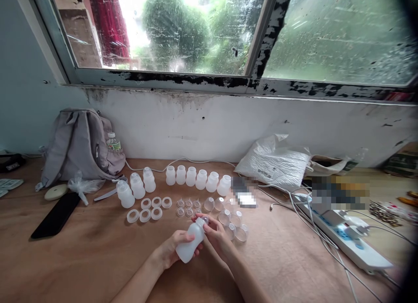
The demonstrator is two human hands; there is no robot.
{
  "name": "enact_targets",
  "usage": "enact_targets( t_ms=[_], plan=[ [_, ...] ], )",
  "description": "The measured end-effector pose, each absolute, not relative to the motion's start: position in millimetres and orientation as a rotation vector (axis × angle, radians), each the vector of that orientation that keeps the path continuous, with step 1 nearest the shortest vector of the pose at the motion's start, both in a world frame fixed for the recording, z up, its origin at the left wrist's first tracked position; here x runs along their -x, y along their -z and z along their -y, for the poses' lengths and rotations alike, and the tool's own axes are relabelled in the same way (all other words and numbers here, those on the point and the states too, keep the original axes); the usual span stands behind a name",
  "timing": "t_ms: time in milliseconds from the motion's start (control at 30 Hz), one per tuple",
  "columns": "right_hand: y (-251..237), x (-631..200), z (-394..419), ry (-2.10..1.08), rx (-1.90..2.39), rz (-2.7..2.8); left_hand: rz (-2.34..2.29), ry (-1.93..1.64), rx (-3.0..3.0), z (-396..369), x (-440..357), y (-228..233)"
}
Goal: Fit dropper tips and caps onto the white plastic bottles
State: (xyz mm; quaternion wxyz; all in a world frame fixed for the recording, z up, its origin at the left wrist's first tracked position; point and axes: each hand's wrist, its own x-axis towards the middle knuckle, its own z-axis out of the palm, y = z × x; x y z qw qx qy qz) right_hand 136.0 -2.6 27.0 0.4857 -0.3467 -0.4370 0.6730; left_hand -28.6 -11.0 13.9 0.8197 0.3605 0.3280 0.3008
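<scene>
Left hand point(171, 250): grip closing around the bottle point(190, 241) body, holding it tilted above the worktop point(81, 259).
Right hand point(215, 235): fingertips pinching at the bottle's neck.
Behind: rings point(145, 210), caps point(225, 216), more bottles point(196, 177) standing in rows.

Single view only, taken from head height, aimed forward and slightly down across brown wooden tabletop point(81, 259). Far end of view closed by stained white wall point(196, 124) and peeling black-framed window point(261, 83). Near bottom edge, forearms seen entering from below, at close range. Rows of small white plastic bottles point(196, 177) placed mid-distance, centre. Grey fabric backpack point(80, 146) caught far left, white power strip point(352, 242) at right. Right corners darkened by lens rim. No second view shared.
</scene>
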Motion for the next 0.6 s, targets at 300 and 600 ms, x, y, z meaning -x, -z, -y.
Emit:
enact_targets(
  t_ms=[300,600],
  plan=[
    [-31,-136,3,-1.425,0.889,1.293,-1.025,-0.961,-1.653,17,21,-19],
    [-37,-203,7,-0.616,1.496,1.679,-1.246,-1.122,-2.013,4,35,5]
  ],
)
